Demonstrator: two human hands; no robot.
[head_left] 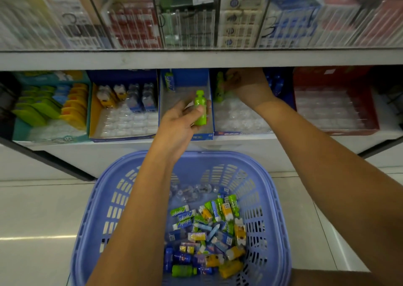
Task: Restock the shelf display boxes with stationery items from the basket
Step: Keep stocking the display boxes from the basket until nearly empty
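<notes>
My left hand (183,119) holds a green bottle-shaped eraser (200,107) upright, in front of a blue display box (207,133) on the lower shelf. My right hand (244,82) reaches deep under the upper shelf into the neighbouring display box (239,119) and touches a green bottle item (219,89) standing at its back; its fingers are partly hidden. A blue plastic basket (104,198) sits on the floor below my arms, holding several small stationery items (209,231) in green, yellow and blue.
More display boxes line the lower shelf: one with yellow and green items (50,104) at left, one with small carton-shaped pieces (124,102), a red box (335,106) at right. The upper shelf edge (196,58) overhangs closely. Pale floor tiles (43,220) surround the basket.
</notes>
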